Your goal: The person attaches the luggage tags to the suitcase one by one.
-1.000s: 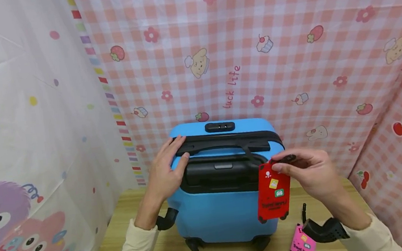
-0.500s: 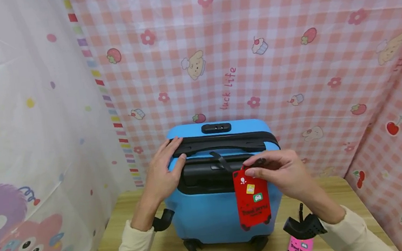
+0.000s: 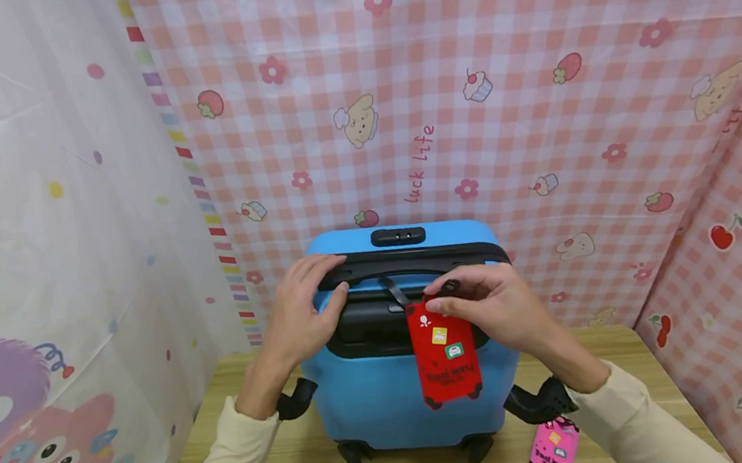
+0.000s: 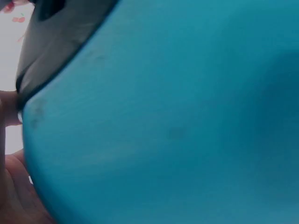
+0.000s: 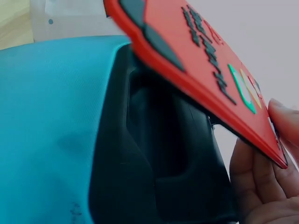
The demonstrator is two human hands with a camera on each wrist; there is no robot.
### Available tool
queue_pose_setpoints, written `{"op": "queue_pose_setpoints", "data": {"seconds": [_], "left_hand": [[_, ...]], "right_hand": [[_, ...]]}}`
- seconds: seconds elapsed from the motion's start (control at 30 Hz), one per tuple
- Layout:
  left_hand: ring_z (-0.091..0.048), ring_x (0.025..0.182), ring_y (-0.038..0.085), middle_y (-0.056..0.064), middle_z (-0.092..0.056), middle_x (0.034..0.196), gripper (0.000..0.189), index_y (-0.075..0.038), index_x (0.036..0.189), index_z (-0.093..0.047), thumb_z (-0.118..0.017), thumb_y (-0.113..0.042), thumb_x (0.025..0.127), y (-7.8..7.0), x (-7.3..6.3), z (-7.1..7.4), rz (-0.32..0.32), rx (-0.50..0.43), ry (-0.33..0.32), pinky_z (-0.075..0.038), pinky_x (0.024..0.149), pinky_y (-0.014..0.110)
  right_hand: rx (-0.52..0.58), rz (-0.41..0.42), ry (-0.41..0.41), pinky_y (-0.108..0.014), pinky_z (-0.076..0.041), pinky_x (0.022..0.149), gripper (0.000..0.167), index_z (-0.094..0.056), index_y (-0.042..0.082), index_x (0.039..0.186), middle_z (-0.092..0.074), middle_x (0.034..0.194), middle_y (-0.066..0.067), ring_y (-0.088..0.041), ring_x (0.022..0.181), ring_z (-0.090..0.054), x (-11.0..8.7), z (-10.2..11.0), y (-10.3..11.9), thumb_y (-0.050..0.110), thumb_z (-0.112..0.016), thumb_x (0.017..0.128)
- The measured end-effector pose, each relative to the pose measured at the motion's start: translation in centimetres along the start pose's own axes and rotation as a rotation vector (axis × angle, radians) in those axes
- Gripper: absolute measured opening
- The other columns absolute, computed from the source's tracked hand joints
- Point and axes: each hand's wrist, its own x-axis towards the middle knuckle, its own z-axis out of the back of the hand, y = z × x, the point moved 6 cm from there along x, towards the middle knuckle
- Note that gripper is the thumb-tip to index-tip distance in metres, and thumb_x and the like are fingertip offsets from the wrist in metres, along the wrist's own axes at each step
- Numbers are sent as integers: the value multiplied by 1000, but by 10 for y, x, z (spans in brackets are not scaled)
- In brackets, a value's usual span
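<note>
A light blue hard-shell suitcase point(image 3: 409, 401) stands upright, with a black carry handle point(image 3: 415, 263) across its top. My left hand point(image 3: 295, 319) rests on its upper left corner, fingers over the handle's left end and thumb on the front edge. With thumb and fingers, my right hand point(image 3: 497, 305) pinches the top of a red luggage tag point(image 3: 443, 375) shaped like a small suitcase. The tag hangs before the black recess point(image 3: 368, 330). Its black strap point(image 3: 393, 291) points up and left, the tip just below the handle. The right wrist view has the red tag slanting over the recess.
A pink luggage tag point(image 3: 555, 450) lies on the wooden table point(image 3: 286, 459) right of the suitcase, partly behind my right wrist's black camera mount point(image 3: 541, 401). A combination lock point(image 3: 398, 237) sits on the suitcase top. A pink checked cloth point(image 3: 334, 137) hangs behind.
My right hand has carried the red luggage tag leftward across the suitcase front, then slightly up, bringing the strap's tip near the handle. My left hand stays at the corner.
</note>
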Motion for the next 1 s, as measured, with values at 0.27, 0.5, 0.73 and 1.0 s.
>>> {"op": "queue_pose_setpoints", "data": {"seconds": [0.27, 0.5, 0.73, 1.0], "left_hand": [[-56, 110, 25, 7, -69, 112, 37, -13, 130, -64, -63, -29, 96, -11, 15, -2, 32, 1, 104, -46, 98, 48], [-56, 108, 25, 7, -69, 115, 38, -17, 129, -64, -61, -37, 97, -15, 28, -10, 104, 3, 226, -41, 101, 50], [-59, 107, 24, 5, -71, 112, 34, -15, 121, -69, -65, -36, 95, -27, 39, -19, 58, -25, 255, -42, 99, 48], [-60, 100, 22, 3, -73, 107, 34, -15, 113, -73, -73, -39, 89, -31, 42, -21, 73, 5, 219, -43, 96, 48]], "right_hand": [[3, -13, 16, -39, -61, 69, 16, -74, 8, 107, -74, 91, -6, -23, 74, -70, 12, -5, 1, 13, -72, 91], [-23, -1, 12, -38, -61, 67, 15, -74, 8, 105, -74, 88, -6, -22, 72, -68, 24, -6, 3, 13, -73, 91], [11, 14, 23, -37, -61, 67, 18, -72, 1, 108, -74, 92, -12, -22, 73, -69, 33, -7, 1, 9, -70, 92], [42, -19, 13, -37, -61, 68, 16, -71, 2, 108, -73, 90, -14, -23, 74, -68, 32, -7, -6, 9, -69, 93]]}}
